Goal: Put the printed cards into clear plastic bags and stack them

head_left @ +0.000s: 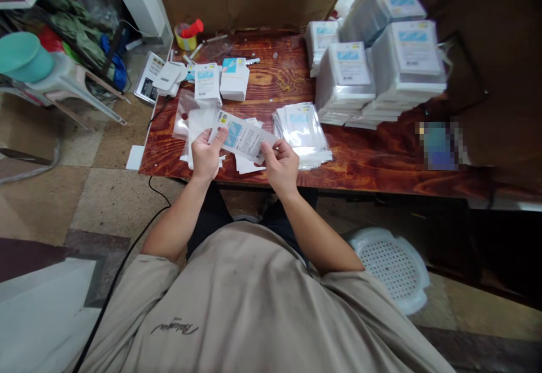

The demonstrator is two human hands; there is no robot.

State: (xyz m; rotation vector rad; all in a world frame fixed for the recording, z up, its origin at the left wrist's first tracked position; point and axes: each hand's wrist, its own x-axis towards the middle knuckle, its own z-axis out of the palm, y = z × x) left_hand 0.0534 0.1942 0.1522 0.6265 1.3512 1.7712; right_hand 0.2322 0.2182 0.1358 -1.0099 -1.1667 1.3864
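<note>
Wooden table [372, 158] carries piles of packets. Above its near edge, my left hand [206, 156] and right hand [280, 164] both pinch one printed packet [244, 137], tilted, beside a clear sleeve stack [302, 133].

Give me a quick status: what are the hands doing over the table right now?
Both hands busy: left hand and right hand pinch one printed card over the table. Pile of clear bags just right of it.
</note>
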